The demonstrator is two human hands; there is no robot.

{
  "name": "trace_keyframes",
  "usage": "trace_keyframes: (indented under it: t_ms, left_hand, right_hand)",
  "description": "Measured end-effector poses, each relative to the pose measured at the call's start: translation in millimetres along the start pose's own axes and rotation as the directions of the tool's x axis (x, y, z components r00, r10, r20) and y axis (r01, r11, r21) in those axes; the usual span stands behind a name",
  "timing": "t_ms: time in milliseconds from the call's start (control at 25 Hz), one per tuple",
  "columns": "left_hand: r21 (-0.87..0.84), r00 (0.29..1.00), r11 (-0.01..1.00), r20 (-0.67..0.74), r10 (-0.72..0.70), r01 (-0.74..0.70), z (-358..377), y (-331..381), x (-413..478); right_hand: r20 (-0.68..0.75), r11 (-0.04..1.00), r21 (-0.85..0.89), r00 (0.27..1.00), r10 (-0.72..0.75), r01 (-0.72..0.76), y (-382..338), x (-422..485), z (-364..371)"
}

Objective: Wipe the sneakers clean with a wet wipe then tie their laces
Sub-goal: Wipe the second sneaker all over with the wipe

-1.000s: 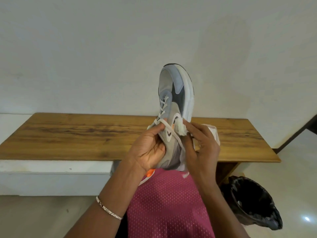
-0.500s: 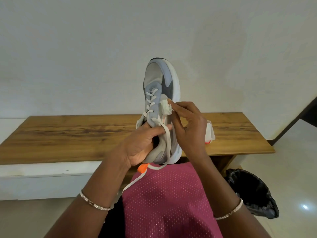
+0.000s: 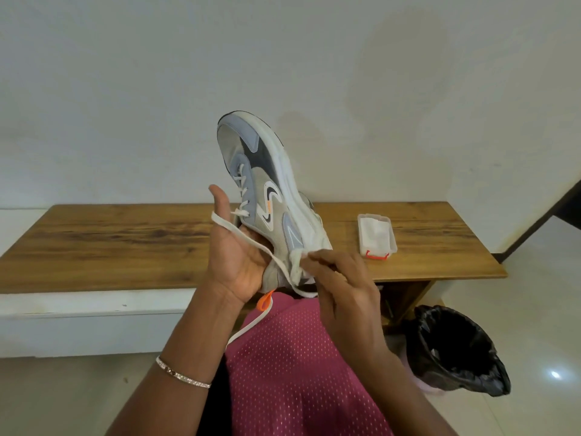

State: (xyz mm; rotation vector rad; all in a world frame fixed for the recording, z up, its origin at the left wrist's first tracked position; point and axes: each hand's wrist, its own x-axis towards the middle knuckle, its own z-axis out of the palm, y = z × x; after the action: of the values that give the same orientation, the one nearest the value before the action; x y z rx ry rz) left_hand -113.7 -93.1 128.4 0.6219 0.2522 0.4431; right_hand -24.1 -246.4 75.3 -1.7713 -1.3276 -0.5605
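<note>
Sneaker (image 3: 270, 196) grey/blue w/ white sole, toe up, laces (image 3: 251, 243) loose

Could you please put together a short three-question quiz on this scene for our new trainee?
1. True or false: the sneaker rests flat on the wooden bench.
2. Which hand presses the wet wipe against the sneaker: A) left hand, B) right hand?
3. Fill in: the open tub of wipes stands on the ____.

Key:
1. False; it is held up in the air, toe upward, its heel end in the left hand.
2. B; the right hand pinches the wipe near the heel end.
3. Bench, to the right of the sneaker.
</note>
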Motion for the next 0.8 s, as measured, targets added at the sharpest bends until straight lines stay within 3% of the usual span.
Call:
trace_keyframes:
  t_ms: [240,360,600,800]
  left_hand:
    - [-0.132,0.997,0.990,-0.055,-0.053,0.045,8,-13,-5]
    - [-0.178,0.999,0.983,-0.018,-0.049,0.046,4,-11,-8]
    - [-0.197,0.988,0.976,-0.142,0.065,-0.092,-14,-4,-4]
    - [-0.216,0.983,0.969,-0.160,0.087,-0.121,-9,2,-4]
  right_hand:
    - [-0.060,0.999,0.026,0.998,0.035,-0.034,-11,46,5]
    - [-0.064,0.998,0.052,0.998,-0.025,0.028,-18,47,7]
    - [-0.025,0.992,0.114,0.999,-0.045,0.048,-30,-24,14]
    - [-0.098,0.992,0.118,0.994,-0.042,0.054,-44,-4,16]
